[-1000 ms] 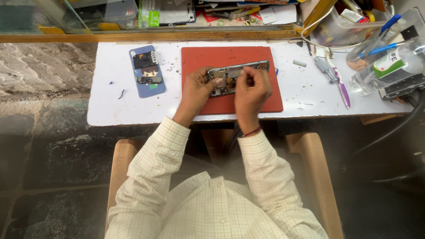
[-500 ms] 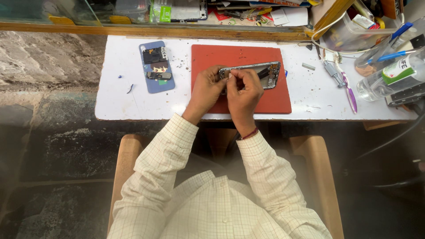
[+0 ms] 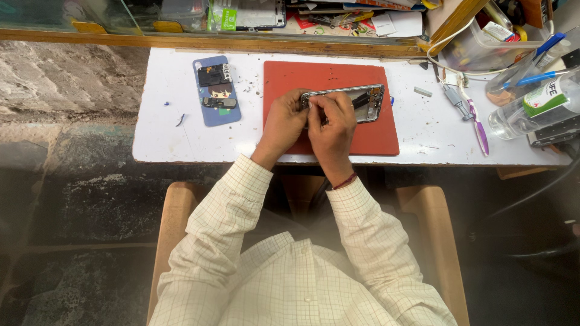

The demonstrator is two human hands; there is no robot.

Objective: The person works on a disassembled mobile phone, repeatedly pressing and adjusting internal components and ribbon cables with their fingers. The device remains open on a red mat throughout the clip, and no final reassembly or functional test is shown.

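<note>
Two hands work over one opened phone [image 3: 356,101], which lies flat on one red mat [image 3: 329,130] on a white table [image 3: 175,139]. The left hand [image 3: 283,124] rests on the phone's left end, fingers curled over its edge. The right hand [image 3: 332,124] sits just beside it, touching the phone's lower left part, fingers pinched together. Whether they pinch a small tool or part cannot be told; the fingertips hide it. The phone extends to the right of both hands, its right half in plain view with the inside showing, while its left end is covered by the knuckles.

One blue phone case [image 3: 216,90] lies left of the mat, well apart from the hands, with two small dark parts resting on it. Right of the mat lie one purple toothbrush [image 3: 477,124] and one small grey tool [image 3: 454,99] just beside it. One clear bottle [image 3: 531,105] with a green label lies on its side at the table's right edge, partly cut off. One clear tub [image 3: 483,45] stands behind it, its contents too cluttered to name. Small specks and a few tiny bits dot the table; they are too small to identify. A shelf [image 3: 241,39] along the far edge carries mixed clutter, cut off by the top of the view. The person's checked sleeves hide the near table edge between the arms.
</note>
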